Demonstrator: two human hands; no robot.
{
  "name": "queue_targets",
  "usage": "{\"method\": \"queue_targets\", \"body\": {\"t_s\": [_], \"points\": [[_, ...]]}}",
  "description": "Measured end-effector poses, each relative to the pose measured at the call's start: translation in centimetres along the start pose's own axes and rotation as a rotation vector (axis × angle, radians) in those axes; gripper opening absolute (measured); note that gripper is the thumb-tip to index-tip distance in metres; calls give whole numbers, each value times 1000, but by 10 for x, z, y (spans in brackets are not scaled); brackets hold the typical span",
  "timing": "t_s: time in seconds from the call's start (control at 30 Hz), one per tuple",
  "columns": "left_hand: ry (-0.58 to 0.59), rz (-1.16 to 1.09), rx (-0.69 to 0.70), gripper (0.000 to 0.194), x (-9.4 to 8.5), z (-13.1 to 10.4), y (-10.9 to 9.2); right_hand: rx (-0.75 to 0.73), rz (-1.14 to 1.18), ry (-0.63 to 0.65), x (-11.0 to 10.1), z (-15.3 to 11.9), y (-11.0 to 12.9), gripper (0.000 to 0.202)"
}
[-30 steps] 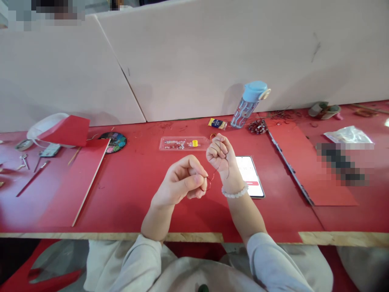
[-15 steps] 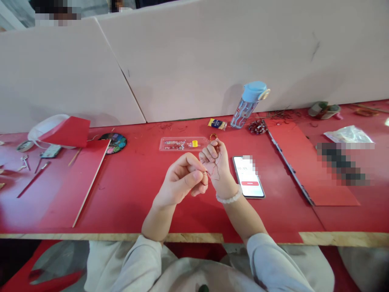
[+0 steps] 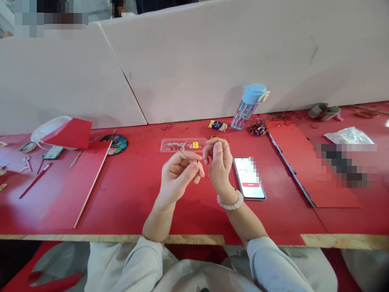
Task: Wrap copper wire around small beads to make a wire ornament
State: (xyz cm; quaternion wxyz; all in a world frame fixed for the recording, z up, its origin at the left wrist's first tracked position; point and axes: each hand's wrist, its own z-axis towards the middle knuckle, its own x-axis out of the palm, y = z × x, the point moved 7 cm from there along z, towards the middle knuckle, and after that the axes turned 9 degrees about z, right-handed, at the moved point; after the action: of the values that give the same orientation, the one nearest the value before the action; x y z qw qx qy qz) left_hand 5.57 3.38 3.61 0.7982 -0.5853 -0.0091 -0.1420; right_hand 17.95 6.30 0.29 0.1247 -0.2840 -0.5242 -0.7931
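Observation:
My left hand (image 3: 179,174) pinches a thin red cord (image 3: 199,167) between thumb and index finger, with a tiny dark knot or bead at the fingertips. To its right, my right hand (image 3: 219,162), with a white bead bracelet (image 3: 231,201) at the wrist, has its fingers closed on another stretch of the cord. A small gap separates the two hands above the red table. Just behind them lies a clear plastic tray (image 3: 164,146) with small beads and a yellow cap (image 3: 195,144). Part of a gold ring-like item (image 3: 213,137) shows behind my right fingers.
A lit phone (image 3: 249,178) lies right of my right wrist. Behind stand a blue-lidded bottle (image 3: 247,106) and a small packet (image 3: 217,125). Red boards (image 3: 91,178) lie at both sides. A paint palette (image 3: 117,144) is at the left, a pale partition at the back.
My hands have moved slightly apart. My right hand has turned, its thumb now showing against the fingers, and the cord runs differently between the hands.

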Motion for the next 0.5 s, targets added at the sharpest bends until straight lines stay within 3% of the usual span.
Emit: {"method": "queue_targets", "body": {"t_s": [0.1, 0.17, 0.27, 0.33, 0.43, 0.5], "points": [[-118, 214, 106, 24, -7, -2, -6, 110, -294, 319, 8, -1, 0, 30], [-198, 362, 185, 20, -11, -4, -11, 140, -523, 446, 6, -3, 1, 37], [-272, 578, 288, 12, -13, -7, -16, 123, -837, 456, -7, -2, 11, 42], [-302, 714, 359, 9, -12, -7, -20, 105, -981, 404, -16, 0, 21, 33], [-285, 858, 436, 12, -6, -5, -22, -14, -950, 394, -13, -2, 42, 11], [-240, 912, 433, 12, -2, -2, -19, -109, -845, 444, -5, -5, 53, 15]]}}
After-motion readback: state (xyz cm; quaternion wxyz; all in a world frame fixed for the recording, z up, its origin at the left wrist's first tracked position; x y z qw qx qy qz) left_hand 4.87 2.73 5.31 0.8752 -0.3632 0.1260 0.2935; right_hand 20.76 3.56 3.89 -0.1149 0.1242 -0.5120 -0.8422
